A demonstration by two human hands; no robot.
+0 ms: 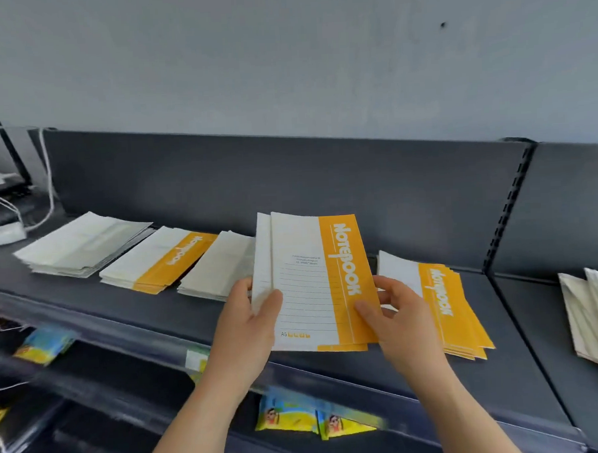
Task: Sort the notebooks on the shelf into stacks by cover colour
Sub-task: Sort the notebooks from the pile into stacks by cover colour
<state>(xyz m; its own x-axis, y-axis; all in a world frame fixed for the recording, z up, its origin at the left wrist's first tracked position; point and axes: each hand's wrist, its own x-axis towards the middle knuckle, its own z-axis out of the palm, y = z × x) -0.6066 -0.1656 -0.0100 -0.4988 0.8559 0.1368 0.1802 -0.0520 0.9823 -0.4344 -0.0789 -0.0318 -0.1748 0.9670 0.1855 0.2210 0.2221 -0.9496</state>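
Observation:
Both hands hold a small bundle of orange-and-white notebooks (pixel 313 277) upright above the dark shelf (pixel 129 302). My left hand (pixel 252 317) grips the bundle's white left edge, thumb on the cover. My right hand (pixel 394 311) pinches its orange right edge. On the shelf lie a fanned stack of orange notebooks (pixel 455 308) at the right, a white pile (pixel 220 267) just left of the bundle, an orange-banded stack (pixel 162 259) further left, and a pale pile (pixel 82 242) at the far left.
More pale booklets (pixel 596 312) lie on the neighbouring shelf section at the right. A power strip and white cables (pixel 6 232) sit at the far left. Yellow-blue packets (pixel 299 418) hang below the shelf's front edge. A dark back panel (pixel 288 178) rises behind the shelf.

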